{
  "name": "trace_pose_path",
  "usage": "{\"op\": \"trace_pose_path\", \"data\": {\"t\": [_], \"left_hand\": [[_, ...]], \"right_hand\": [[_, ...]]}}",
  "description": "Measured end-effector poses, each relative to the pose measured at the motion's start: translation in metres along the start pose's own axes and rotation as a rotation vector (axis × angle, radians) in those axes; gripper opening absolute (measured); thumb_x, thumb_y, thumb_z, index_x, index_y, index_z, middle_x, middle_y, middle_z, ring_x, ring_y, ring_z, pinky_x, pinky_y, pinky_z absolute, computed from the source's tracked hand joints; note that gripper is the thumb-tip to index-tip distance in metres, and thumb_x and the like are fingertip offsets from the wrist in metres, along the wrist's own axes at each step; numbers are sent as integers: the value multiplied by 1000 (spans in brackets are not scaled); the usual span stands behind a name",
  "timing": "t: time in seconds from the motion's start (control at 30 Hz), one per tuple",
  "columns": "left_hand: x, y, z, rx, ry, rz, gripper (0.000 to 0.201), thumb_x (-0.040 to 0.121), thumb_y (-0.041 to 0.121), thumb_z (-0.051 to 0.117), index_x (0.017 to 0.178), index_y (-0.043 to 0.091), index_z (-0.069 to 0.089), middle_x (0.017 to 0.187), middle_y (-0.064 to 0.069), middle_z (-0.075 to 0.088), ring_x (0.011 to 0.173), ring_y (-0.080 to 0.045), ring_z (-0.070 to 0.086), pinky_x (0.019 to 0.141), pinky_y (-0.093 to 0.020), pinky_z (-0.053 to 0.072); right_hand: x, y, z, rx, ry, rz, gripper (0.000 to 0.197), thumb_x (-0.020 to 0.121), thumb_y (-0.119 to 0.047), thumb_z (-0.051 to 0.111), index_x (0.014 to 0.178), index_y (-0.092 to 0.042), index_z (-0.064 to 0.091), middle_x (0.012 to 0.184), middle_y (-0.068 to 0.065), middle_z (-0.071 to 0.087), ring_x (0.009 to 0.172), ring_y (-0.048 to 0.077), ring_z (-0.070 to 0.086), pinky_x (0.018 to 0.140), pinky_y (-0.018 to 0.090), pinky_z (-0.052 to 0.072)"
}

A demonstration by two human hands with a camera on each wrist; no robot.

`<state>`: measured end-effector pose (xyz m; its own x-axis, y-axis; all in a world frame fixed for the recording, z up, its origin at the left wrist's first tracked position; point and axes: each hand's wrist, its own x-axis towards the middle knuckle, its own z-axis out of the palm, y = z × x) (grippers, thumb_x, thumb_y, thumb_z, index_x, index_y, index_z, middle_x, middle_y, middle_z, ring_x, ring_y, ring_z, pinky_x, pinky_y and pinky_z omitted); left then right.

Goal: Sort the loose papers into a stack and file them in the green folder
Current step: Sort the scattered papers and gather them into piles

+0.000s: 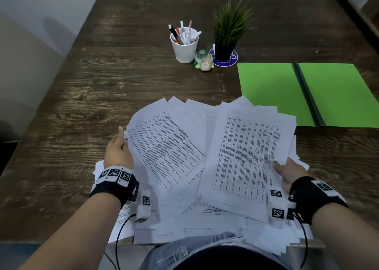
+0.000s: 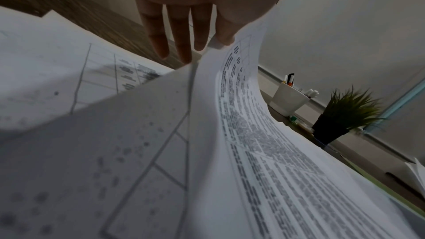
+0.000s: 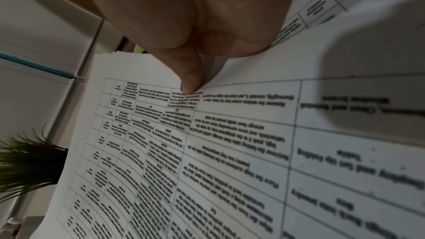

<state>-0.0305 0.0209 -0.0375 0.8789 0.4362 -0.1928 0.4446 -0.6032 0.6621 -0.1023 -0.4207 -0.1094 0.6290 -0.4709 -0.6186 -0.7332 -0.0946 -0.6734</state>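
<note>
Printed sheets with tables lie fanned in a loose pile [image 1: 215, 222] at the table's front edge. My left hand [image 1: 118, 150] holds the left edge of one lifted sheet [image 1: 164, 146], thumb on top and straight fingers [image 2: 179, 39] beneath; that sheet [image 2: 241, 115] curls upward. My right hand [image 1: 287, 174] grips a bundle of sheets [image 1: 246, 152] at its right edge, with the thumb [image 3: 190, 79] pressed on the top page [image 3: 207, 152]. The green folder [image 1: 266, 91] lies open and flat at the right, just beyond the bundle, its dark spine running down the middle.
On the dark wooden table [image 1: 102, 74] stand a white cup of pens [image 1: 184, 46], a potted plant [image 1: 227, 35] on a blue round mat [image 1: 231, 61] and small tape items [image 1: 202, 61], all behind the papers. A pale wall runs along the left.
</note>
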Motion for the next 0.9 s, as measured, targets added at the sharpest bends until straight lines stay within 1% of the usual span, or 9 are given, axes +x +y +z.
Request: {"op": "trace_pose_path", "data": {"t": [0.07,0.13,0.2,0.3,0.33,0.4,0.47,0.73,0.9], "left_hand": [[-3,4,0,-62,69,-10,43,101,17,36,142,33,40,131,-1,45,110,-26,54,88,-27,38],[-3,5,0,-105,111,-44,39,101,17,35,137,28,47,115,0,42,90,-28,54,83,-28,39],[0,1,1,-23,81,-64,34,101,18,34,125,18,57,117,-10,52,90,-34,55,82,-37,43],[2,-4,8,30,-15,-137,30,99,22,37,112,7,60,107,-19,64,94,-37,58,80,-39,44],[1,-5,12,53,-43,-156,31,99,24,38,114,6,59,107,-20,64,96,-37,58,82,-39,44],[-3,-5,20,96,-92,-212,37,99,28,38,123,5,55,119,-22,60,108,-38,55,94,-44,44],[-5,-5,29,112,-115,-300,42,99,28,40,130,2,49,132,-24,50,120,-40,48,102,-48,39],[-21,25,44,-267,-26,-645,73,80,24,71,140,18,30,142,-18,36,121,-35,47,92,-38,40],[-19,24,46,-425,-114,-645,73,78,9,73,140,7,35,143,-16,43,126,-33,47,101,-38,38]], "right_hand": [[-4,-3,1,127,-20,35,78,59,-47,82,123,-14,52,119,12,60,117,29,55,106,47,41],[0,1,1,157,17,60,42,87,-14,63,127,-10,52,128,14,59,120,32,54,108,48,38],[3,2,0,46,26,30,54,82,-28,70,128,-9,49,126,19,58,114,35,57,103,51,42],[9,7,-2,-29,4,8,129,14,-79,70,123,-14,47,109,16,59,103,34,58,97,52,46],[9,6,-2,-37,-3,-1,126,18,-76,71,124,-12,47,111,17,59,105,35,58,98,51,45],[2,1,1,42,-1,20,75,69,-42,76,129,-8,47,125,17,58,116,36,55,105,50,41],[5,4,1,167,30,48,44,90,-11,59,132,-6,48,128,7,56,122,29,51,112,43,34],[14,10,2,177,12,51,32,90,-8,58,122,-12,57,125,9,60,119,27,53,112,43,34],[16,11,2,70,17,30,36,90,-19,59,126,-13,53,127,6,59,118,30,54,109,45,37]]}}
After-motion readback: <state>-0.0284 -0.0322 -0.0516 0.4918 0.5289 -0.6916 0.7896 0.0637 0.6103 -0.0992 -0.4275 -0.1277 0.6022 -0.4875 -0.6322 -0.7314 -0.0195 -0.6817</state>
